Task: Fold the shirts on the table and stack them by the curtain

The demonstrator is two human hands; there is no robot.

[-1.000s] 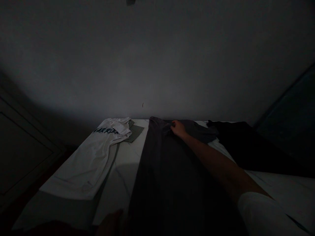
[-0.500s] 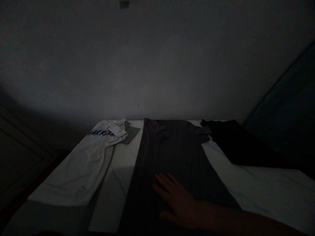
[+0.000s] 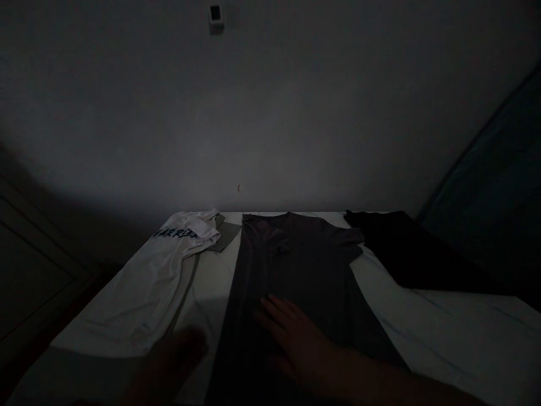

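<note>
A dark grey T-shirt lies spread on the white marbled table, its neck end towards the wall. On the lower part of this shirt rests my right hand, palm down with the fingers spread. My left hand is a dark, motion-smeared shape between the grey shirt and the white T-shirt; its fingers cannot be made out. Dark lettering runs across the chest of the white T-shirt, and a grey cloth shows from beneath it.
A black garment lies on the right side of the table. Behind the table rises a plain wall with a small box fixed high up. Dark drapery hangs at the right. The room is very dim.
My left hand has come into view from the bottom left. The right hand stays on the grey T-shirt, almost unmoved. The camera view has tilted slightly up.
</note>
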